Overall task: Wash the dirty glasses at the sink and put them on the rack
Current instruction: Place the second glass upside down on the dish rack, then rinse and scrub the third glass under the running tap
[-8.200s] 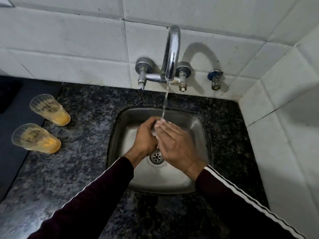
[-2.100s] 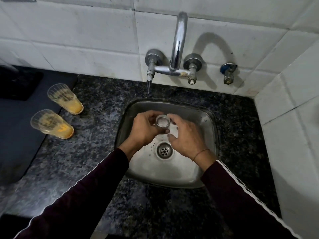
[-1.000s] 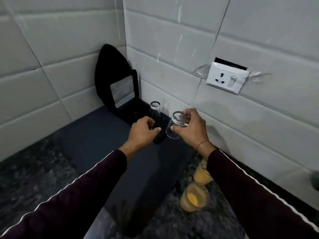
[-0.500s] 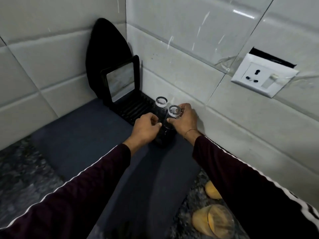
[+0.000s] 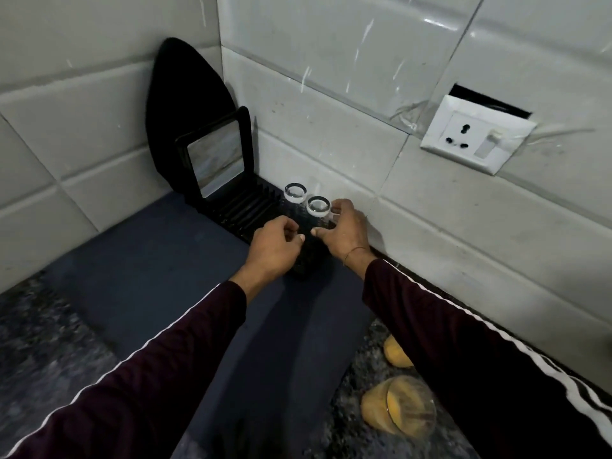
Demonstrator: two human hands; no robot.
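Two clear washed glasses stand upside down on the black slatted rack (image 5: 245, 210) against the tiled wall. The farther glass (image 5: 294, 193) stands free. Around the nearer glass (image 5: 318, 207) my right hand (image 5: 347, 233) has its fingers and thumb. My left hand (image 5: 271, 250) hovers just left of that glass with fingers curled, holding nothing. Two dirty glasses with orange residue sit at the lower right on the granite counter: one (image 5: 400, 412) in full view, the other (image 5: 395, 352) half hidden by my right sleeve.
The rack sits on a dark blue mat (image 5: 149, 276) in the counter's corner. A black oval board (image 5: 185, 104) and a black-framed panel (image 5: 215, 159) lean upright at the rack's far end. A white wall socket (image 5: 477, 134) is on the right wall.
I turned from the sink to the corner rack and set the washed glass upside down beside the first one. My hands have hardly moved in the last half second.
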